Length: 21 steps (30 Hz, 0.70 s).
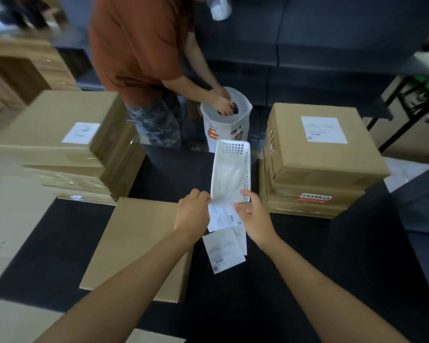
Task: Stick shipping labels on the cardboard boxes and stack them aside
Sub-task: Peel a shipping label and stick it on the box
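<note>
Black matting [60, 243] covers the work surface, with an unlabelled cardboard box [134, 243] lying flat before the person. Above its right edge, the left hand [193, 214] and right hand [254, 216] pinch a strip of shipping labels [223, 219] between them, its lower labels dangling. Just beyond stands a white perforated basket [230, 167]. Labelled boxes are stacked at left [60, 129] and right [317, 154]. Across the table, someone in a rust shirt [139, 40] reaches into a white bag [227, 125].
</note>
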### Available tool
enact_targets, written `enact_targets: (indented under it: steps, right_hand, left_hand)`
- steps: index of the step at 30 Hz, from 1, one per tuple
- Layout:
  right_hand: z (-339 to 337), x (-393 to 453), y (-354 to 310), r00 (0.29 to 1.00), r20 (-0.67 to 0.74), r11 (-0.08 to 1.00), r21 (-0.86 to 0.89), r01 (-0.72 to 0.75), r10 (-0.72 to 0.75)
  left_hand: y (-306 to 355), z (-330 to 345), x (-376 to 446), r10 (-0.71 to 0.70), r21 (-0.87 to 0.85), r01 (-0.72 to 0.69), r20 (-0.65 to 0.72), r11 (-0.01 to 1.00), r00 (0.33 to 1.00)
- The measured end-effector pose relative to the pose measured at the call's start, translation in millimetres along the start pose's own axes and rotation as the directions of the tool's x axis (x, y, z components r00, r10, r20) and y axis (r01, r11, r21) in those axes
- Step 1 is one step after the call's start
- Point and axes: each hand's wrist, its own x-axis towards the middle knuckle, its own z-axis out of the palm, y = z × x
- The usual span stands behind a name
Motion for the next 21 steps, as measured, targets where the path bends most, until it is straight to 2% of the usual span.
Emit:
enact_targets:
  steps: [4, 10, 18, 21]
  right_hand:
    - [6.8, 3.6, -20.0, 0.995, 0.057, 0.996, -0.03, 0.089, -0.087]
    - [41.5, -10.5, -45.8, 0.987, 0.147, 0.993, -0.081, 0.085, -0.072]
    - [116.0, -21.4, -72.1, 0.97, 0.23, 0.995, 0.028, -0.091, 0.082]
    - [157.3, -23.4, -81.7, 0.958, 0.227, 0.972, 0.114, -0.206, 0.176]
  left_hand:
    - [-11.8, -21.0, -13.6, -0.017, 0.035, 0.019, -0.055, 0.999, 0.998]
    - [-49.2, -33.4, -24.5, -0.038, 0.089, 0.044, -0.069, 0.995, 0.997]
    - [-125.0, -46.4, -31.0, 0.026, 0.136, -0.021, -0.042, 0.991, 0.999]
    - [-164.0, -46.4, -34.6, 0.056, 0.081, -0.05, -0.073, 0.995, 0.996]
